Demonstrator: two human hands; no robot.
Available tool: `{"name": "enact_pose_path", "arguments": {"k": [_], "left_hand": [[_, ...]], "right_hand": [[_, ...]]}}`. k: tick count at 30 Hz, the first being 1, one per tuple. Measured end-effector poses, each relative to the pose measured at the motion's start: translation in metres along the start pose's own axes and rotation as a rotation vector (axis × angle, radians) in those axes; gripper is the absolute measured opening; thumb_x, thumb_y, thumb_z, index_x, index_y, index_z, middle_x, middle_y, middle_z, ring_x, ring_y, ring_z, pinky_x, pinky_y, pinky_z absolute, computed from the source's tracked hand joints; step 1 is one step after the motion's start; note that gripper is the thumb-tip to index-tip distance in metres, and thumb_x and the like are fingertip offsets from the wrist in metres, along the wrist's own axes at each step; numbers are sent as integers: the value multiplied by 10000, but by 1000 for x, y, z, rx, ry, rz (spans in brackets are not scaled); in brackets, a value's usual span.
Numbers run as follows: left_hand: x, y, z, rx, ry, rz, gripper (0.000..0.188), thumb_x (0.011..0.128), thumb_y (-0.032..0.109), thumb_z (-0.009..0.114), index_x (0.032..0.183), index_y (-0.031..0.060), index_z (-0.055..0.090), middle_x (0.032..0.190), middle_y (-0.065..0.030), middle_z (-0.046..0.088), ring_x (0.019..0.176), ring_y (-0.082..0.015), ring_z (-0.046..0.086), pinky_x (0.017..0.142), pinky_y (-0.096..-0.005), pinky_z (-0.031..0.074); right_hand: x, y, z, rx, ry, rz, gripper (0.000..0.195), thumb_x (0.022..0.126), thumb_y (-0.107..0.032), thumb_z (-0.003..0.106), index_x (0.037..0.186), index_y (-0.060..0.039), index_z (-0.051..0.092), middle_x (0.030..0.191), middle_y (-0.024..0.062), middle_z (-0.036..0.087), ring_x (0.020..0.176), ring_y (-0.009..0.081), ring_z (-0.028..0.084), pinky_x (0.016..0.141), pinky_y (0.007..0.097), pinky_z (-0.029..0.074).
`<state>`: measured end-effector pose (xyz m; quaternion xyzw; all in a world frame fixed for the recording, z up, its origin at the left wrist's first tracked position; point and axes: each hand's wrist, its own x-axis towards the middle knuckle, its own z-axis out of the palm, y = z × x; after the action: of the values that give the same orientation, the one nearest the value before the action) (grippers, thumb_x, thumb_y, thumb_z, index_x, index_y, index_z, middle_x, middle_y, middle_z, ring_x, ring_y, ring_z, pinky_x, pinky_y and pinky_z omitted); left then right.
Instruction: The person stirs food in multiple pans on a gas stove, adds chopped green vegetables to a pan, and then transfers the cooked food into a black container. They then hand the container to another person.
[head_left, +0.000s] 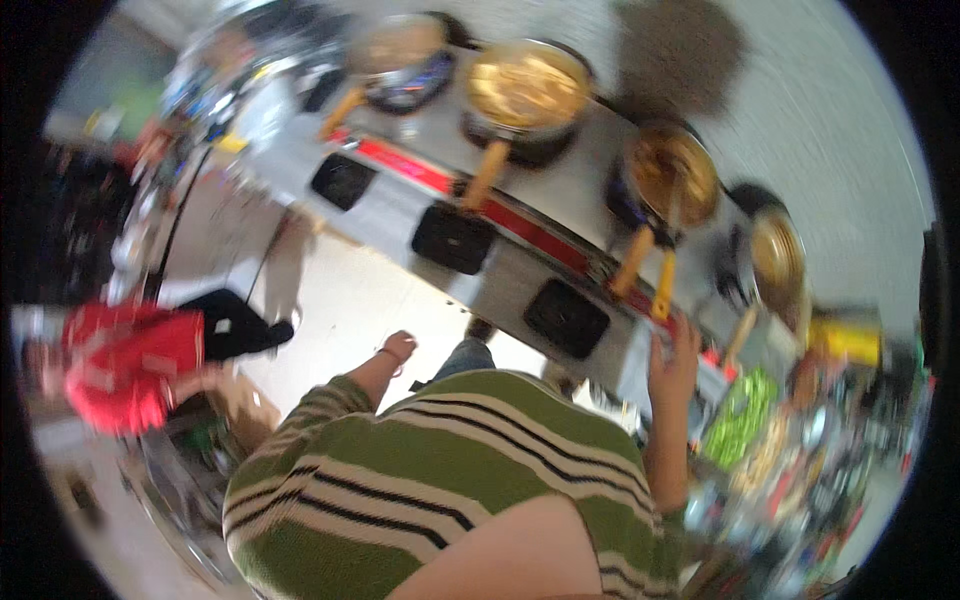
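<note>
My right hand (673, 365) reaches up beside the counter, fingers apart, its tips close to the yellow handle (664, 283) of a utensil. Whether they touch is blurred. That utensil rests in a wooden-handled pan (672, 174) of brown food on a stove. Low at my side, over the pale floor, is my left hand (401, 346) with its fingers curled; I see nothing in it, though its inside is hidden. Further left along the stove, a larger pan (529, 84) holds yellowish food, its wooden handle (487, 174) pointing towards me.
Another pan (401, 49) stands at the stove's far left, and a pan (776, 244) at its right end. Black square panels (454, 236) line the stove front. A bright green bundle (741, 416) lies right of my hand. A person in red (135, 367) stands at left.
</note>
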<state>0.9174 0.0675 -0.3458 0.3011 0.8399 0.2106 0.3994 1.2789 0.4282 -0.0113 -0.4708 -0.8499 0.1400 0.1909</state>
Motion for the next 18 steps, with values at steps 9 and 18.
{"name": "enact_pose_path", "arguments": {"k": [9,18], "left_hand": [[-100,121,165,310,6,-328,265,694,288,576,784,52,655,802,-173,630,789,-312,599,728,-403,468],[-152,251,290,117,-217,182,265,789,282,515,843,35,593,838,-151,608,770,-313,566,716,-392,445]], "right_hand": [[-102,202,-58,67,-66,68,285,866,-76,455,1138,-9,511,1025,164,509,868,280,525,683,370,446],[-213,399,-96,81,-100,212,408,703,-134,601,1089,-23,531,1109,202,498,1027,358,470,897,431,373]]}}
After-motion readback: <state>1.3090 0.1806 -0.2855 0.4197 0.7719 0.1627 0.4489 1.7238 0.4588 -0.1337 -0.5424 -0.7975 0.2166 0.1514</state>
